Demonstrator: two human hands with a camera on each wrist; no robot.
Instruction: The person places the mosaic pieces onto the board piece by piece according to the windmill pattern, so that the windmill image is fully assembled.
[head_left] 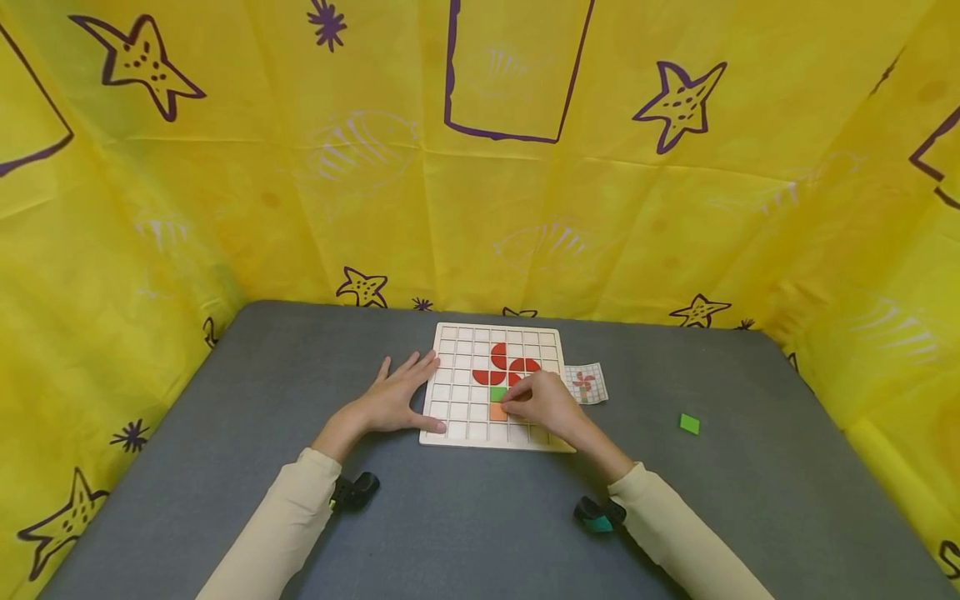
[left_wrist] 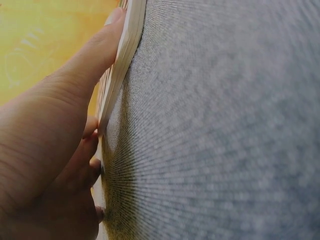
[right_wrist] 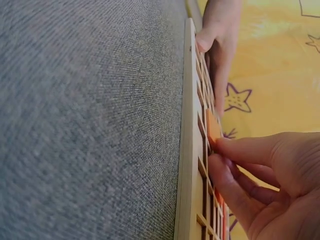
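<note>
A pale wooden grid board (head_left: 457,411) lies on the dark table. Several red curved pieces (head_left: 486,377) form a pinwheel in its cells, with a green square tile (head_left: 498,392) below them. Under the green one is an orange square tile (head_left: 497,412). My right hand (head_left: 546,403) pinches the orange tile at its right edge; in the right wrist view the tile (right_wrist: 212,125) stands tilted out of the grid at the fingertips. My left hand (head_left: 386,403) is spread along the board's left side, its thumb on the lower left corner and fingertips at the edge.
A small printed card (head_left: 595,386) showing a red pinwheel lies against the board's right edge. Farther right is a loose green square tile (head_left: 689,424). Yellow patterned cloth (head_left: 480,225) hangs behind and beside the grey table (head_left: 480,525).
</note>
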